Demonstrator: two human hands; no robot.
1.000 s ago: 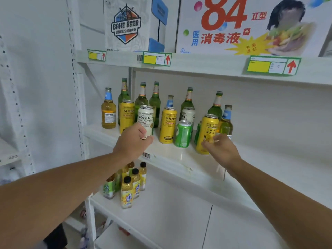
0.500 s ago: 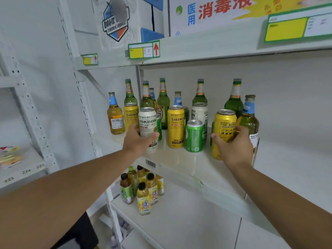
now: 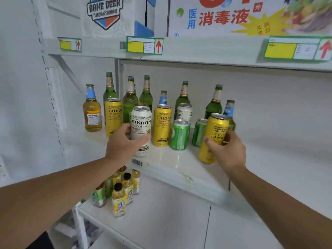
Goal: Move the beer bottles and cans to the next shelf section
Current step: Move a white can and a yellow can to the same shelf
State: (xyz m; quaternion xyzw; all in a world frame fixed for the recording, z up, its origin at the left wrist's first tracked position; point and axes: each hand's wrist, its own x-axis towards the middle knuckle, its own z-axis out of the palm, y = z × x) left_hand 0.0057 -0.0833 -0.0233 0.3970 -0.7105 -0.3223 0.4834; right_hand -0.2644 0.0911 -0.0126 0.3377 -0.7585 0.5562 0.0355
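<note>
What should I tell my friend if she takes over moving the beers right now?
Left hand grips the white Sidkron craft beer can. Right hand grips a tilted yellow beer can. Both cans sit at the front of the white metal shelf. Nothing looks moved yet. Left behind them: yellow, white and green cans, green glass bottles and amber blue-necked bottles.

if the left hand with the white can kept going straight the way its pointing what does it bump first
Probably the tall green bottle right behind the white can held by the left hand; the yellow can stands close on its right. Depth is hard to judge.
</note>
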